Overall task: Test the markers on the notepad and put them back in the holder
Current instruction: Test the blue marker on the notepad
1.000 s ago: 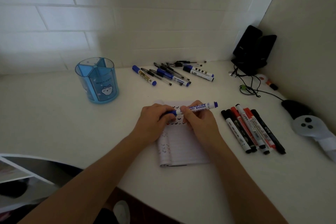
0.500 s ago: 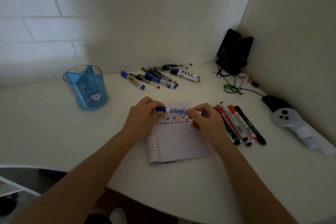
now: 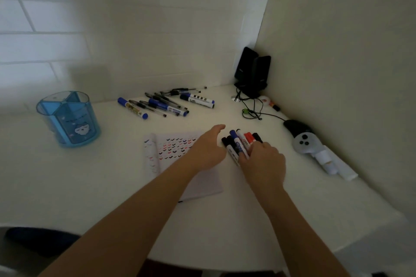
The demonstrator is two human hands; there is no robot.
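Blue marker [image 3: 236, 143] moved to marker row [image 3: 249, 137] (right hand [image 3: 263, 162] holds); left hand [image 3: 209, 148] released.

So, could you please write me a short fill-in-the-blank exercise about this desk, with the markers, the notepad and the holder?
1. The holder, standing left of the notepad, is ___ in colour.
2. The right hand touches the markers lying to the ___ of the notepad.
3. The open left hand is above the right edge of the ___.
4. The speakers in the corner are ___ in colour.

Missing words: blue; right; notepad; black.
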